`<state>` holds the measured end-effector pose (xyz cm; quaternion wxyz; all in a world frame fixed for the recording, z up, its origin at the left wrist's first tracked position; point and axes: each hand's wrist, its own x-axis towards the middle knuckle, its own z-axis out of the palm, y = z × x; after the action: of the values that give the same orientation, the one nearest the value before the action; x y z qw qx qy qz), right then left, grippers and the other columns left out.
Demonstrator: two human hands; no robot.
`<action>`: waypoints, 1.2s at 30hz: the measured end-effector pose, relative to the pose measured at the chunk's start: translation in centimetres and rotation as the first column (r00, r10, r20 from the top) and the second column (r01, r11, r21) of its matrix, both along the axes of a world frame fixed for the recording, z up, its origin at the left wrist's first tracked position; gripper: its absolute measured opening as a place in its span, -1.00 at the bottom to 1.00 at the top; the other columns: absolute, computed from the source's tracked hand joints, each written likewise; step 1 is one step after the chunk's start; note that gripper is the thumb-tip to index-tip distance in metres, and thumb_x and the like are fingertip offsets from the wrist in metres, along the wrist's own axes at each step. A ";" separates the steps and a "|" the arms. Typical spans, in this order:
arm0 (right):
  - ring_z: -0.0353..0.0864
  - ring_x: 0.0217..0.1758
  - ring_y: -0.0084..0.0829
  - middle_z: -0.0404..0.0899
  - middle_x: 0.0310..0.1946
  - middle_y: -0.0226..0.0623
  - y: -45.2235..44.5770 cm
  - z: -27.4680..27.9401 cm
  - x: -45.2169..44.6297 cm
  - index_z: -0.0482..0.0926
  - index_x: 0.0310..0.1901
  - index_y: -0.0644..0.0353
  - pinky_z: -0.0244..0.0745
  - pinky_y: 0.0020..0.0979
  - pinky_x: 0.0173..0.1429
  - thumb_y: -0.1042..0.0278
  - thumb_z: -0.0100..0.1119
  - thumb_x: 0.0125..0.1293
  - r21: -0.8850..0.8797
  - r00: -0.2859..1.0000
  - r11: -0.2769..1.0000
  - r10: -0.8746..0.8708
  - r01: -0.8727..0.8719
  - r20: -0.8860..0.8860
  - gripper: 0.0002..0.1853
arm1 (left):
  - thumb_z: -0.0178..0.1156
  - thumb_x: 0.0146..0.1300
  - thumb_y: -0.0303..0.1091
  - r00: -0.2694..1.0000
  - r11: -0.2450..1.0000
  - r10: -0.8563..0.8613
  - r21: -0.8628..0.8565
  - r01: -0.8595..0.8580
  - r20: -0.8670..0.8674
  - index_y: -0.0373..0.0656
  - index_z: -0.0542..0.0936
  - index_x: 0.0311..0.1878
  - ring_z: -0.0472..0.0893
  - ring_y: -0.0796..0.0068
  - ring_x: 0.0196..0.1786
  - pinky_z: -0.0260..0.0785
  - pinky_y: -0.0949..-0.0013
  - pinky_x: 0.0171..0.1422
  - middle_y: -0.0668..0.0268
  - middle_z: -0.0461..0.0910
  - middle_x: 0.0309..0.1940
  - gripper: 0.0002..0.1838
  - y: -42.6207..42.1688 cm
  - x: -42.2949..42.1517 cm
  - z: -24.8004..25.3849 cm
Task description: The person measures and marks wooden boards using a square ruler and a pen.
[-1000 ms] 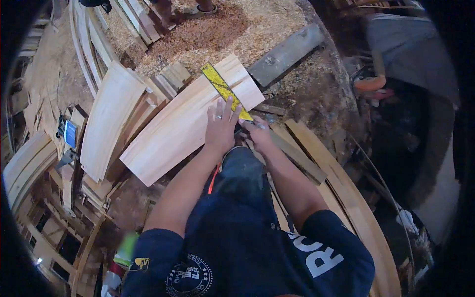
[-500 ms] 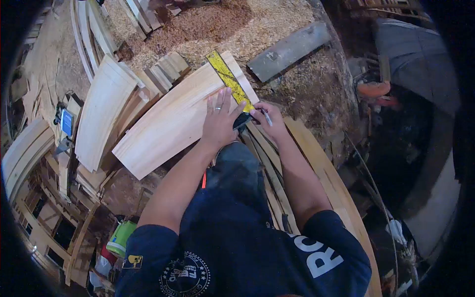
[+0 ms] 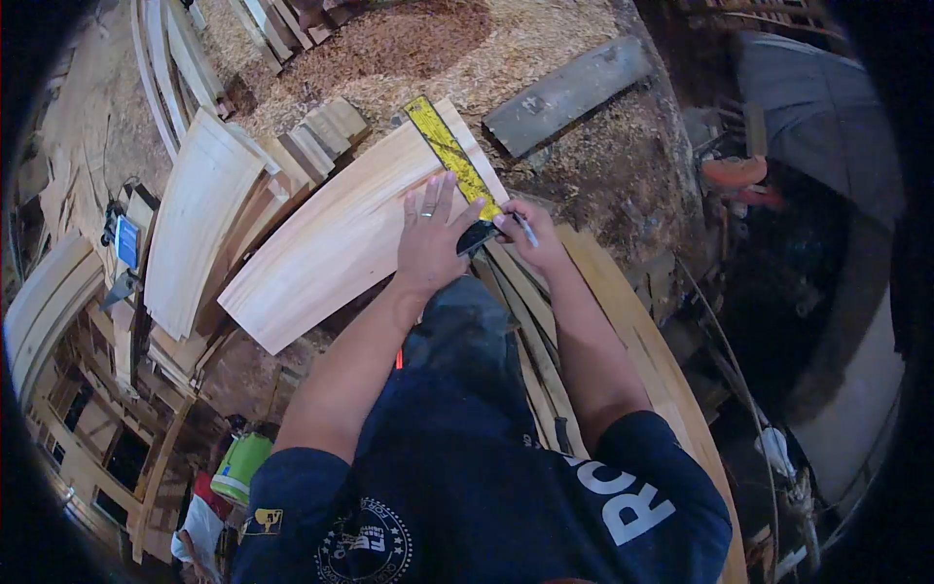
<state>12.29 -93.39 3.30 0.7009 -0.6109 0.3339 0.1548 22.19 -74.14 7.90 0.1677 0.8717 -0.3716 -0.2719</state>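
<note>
A pale curved wooden board lies slantwise in front of me. Across its upper right end rests a yellow try square with dark worn marks; its black handle sits against the board's near edge. My left hand, a ring on one finger, lies flat with fingers spread on the board, its fingertips at the square's blade and its thumb over the lower part. In my right hand is a slim whitish pen, pinched beside the square's lower end. Where the pen's tip ends is hidden.
More curved boards stand stacked at the left, near a blue-screened device. A grey plank lies on wood shavings beyond the square. Long strips run along my right side. A green container stands lower left.
Both hands, the board and the square stay almost where they were. The right hand with the pen has shifted very slightly along the square's lower end.
</note>
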 end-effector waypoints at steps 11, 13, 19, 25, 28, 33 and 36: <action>0.64 -0.36 -0.59 0.63 -0.37 -0.38 -0.4 0.1 0.1 0.62 -0.10 0.32 0.62 -0.50 -0.24 0.41 0.27 0.45 0.025 0.999 0.999 0.032 -0.032 -0.007 -0.85 | 0.58 -0.14 -0.18 1.000 1.000 0.013 0.018 -0.013 -0.014 0.46 0.33 0.56 -0.05 -0.12 0.71 -0.20 -0.38 0.66 0.04 -0.08 0.69 0.09 -0.1 -0.1 -0.2; 0.65 -0.35 -0.59 0.64 -0.36 -0.38 -0.4 0.0 0.1 0.63 -0.09 0.31 0.62 -0.50 -0.23 0.41 0.27 0.45 0.023 0.999 0.999 0.035 -0.035 -0.016 -0.85 | 0.58 -0.13 -0.18 1.000 1.000 0.010 0.024 -0.010 -0.015 0.46 0.32 0.57 -0.05 -0.11 0.71 -0.20 -0.38 0.67 0.04 -0.08 0.69 0.09 -0.1 -0.1 -0.1; 0.64 -0.35 -0.54 0.65 -0.39 -0.33 -1.2 1.3 0.8 0.65 -0.09 0.29 0.59 -0.40 -0.20 0.34 0.26 0.47 -0.168 0.978 0.964 0.203 -0.206 -0.036 -0.82 | 0.60 -0.10 -0.14 1.000 0.999 -0.004 0.051 0.004 0.002 0.43 0.31 0.58 -0.03 -0.11 0.70 -0.17 -0.36 0.66 0.01 -0.09 0.69 0.09 -0.3 0.0 0.3; 0.57 -0.36 -0.53 0.61 -0.43 -0.38 -4.0 3.3 2.8 0.65 -0.05 0.31 0.52 -0.37 -0.22 0.12 0.15 0.55 -0.528 0.991 0.842 0.131 -0.108 0.006 -0.65 | 0.61 -0.08 -0.13 0.996 0.989 -0.059 0.139 0.050 0.062 0.39 0.30 0.58 -0.03 -0.10 0.70 -0.12 -0.33 0.66 0.01 -0.09 0.69 0.08 -0.6 0.2 0.9; 0.65 -0.28 -0.45 0.69 -0.34 -0.30 -4.3 3.2 5.8 0.65 -0.03 0.32 0.58 -0.35 -0.10 0.09 0.11 0.55 -0.492 0.988 0.871 0.067 0.010 0.139 -0.62 | 0.60 -0.05 -0.11 0.991 0.993 -0.057 0.106 0.044 0.119 0.39 0.31 0.58 -0.05 -0.10 0.71 -0.10 -0.31 0.67 0.03 -0.10 0.69 0.06 -0.4 -0.1 0.1; 0.73 -0.03 -0.20 0.74 -0.10 -0.01 -0.7 2.6 13.2 0.62 0.09 0.28 0.57 -0.23 0.15 0.17 0.13 0.45 -0.398 0.943 0.915 0.189 -0.068 0.275 -0.64 | 0.48 0.06 -0.23 0.999 0.989 -0.037 0.144 0.037 0.001 0.38 0.34 0.57 -0.08 -0.07 0.72 -0.08 -0.36 0.64 0.05 -0.11 0.70 -0.06 -0.9 0.4 1.5; 0.74 0.04 -0.14 0.74 -0.08 0.00 0.2 1.3 15.8 0.60 0.13 0.26 0.57 -0.19 0.18 0.19 0.18 0.41 -0.452 0.921 0.891 0.212 -0.045 0.328 -0.61 | 0.40 0.15 -0.30 0.999 0.990 -0.025 0.142 0.021 0.021 0.37 0.35 0.56 -0.08 -0.06 0.72 -0.07 -0.38 0.63 0.06 -0.10 0.70 -0.13 -0.9 0.1 1.1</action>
<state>28.07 -93.16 4.64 0.5844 -0.7910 0.1807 0.0057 22.26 -75.01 9.03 0.0981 0.8800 -0.3633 -0.2897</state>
